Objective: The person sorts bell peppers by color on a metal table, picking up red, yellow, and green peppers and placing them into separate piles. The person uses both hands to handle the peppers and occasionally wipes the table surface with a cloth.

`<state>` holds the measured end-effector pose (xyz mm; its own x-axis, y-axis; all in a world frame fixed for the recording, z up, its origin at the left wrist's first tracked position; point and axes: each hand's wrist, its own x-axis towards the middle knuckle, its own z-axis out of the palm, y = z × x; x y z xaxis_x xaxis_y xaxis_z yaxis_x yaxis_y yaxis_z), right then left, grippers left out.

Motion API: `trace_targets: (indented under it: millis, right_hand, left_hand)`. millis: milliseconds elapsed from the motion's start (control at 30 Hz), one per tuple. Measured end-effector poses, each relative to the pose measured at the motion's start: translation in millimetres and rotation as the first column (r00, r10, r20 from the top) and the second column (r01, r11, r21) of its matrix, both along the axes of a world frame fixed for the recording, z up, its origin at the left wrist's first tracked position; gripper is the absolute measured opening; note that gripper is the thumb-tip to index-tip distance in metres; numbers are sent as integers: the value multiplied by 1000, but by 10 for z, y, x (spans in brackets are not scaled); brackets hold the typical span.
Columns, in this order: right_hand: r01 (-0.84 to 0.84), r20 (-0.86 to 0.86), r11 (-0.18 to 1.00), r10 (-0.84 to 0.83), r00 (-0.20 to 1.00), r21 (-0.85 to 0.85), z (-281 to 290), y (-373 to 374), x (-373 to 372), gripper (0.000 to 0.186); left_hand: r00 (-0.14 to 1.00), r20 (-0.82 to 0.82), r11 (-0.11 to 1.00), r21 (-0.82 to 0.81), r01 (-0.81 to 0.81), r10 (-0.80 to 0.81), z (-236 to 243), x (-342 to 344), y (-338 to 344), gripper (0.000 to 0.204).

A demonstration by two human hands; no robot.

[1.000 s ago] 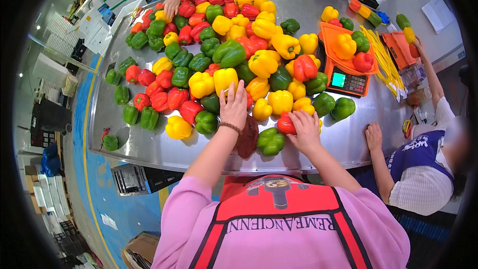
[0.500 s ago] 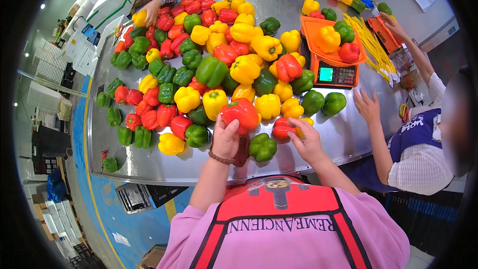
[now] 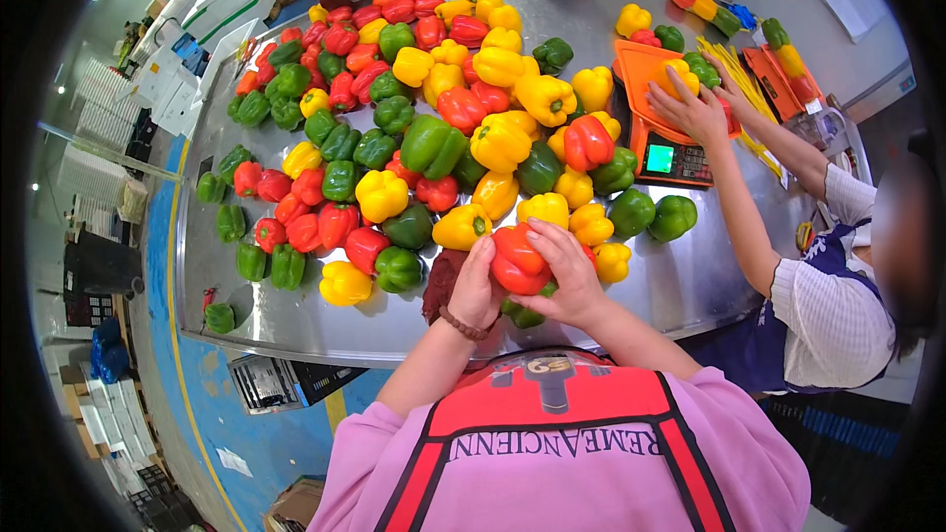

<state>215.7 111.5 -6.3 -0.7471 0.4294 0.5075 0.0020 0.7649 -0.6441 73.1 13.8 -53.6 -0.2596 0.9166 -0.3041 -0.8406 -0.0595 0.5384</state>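
At the near edge of the steel tabletop [image 3: 631, 305], the left hand [image 3: 476, 286] and right hand [image 3: 570, 281] are both clasping a red bell pepper [image 3: 516, 259]; a green pepper [image 3: 522, 313], mostly hidden, seems to be sitting beneath it.

The counter [image 3: 631, 15] was bare stainless steel, brushed but shiny enough to throw back the ceiling lights. The red bell pepper [image 3: 516, 258] in both hands had that waxy, glossy skin, smooth with bright highlights, same as the yellow peppers [image 3: 500, 141] and green peppers [image 3: 431, 145] heaped around it. The left hand [image 3: 475, 288] had a bracelet [image 3: 461, 324] of dark matt beads at the wrist. The scale [image 3: 662, 138] looked like hard orange plastic, a bit glossy. The apron [image 3: 552, 424] was smooth red fabric over a soft matt pink top [image 3: 749, 443]. The floor [image 3: 212, 404] was blue paint, scuffed and dull.
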Motion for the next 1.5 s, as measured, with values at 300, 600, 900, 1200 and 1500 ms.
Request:
trace_targets:
  millis: [300, 600, 900, 1200, 1500]
  right_hand:
    - [-160, -197, 270, -116, 974, -949, -184, 80, 140, 75]
    - [188, 506, 964, -68, 860, -190, 63, 323, -154, 55]
    - [-41, 220, 796, -117, 969, 603, -153, 700, -1596, 52]
    - [-255, 467, 836, -2, 884, 486, 37, 1086, -2111, 58]
    - [655, -122, 721, -688, 715, -227, 55, 2946, -253, 82]
  left_hand:
    - [232, -968, 961, 33, -276, 100, 90, -373, -13, 70]
    - [808, -588, 1000, -14, 22, -26, 155, -101, -134, 78]
    - [961, -232, 979, -103, -175, 147, -609, -182, -744, 70]
    - [914, -393, 988, -66, -138, 101, -885, -206, -784, 75]
    - [991, -124, 998, -41, -48, 43, -876, -449, -742, 92]
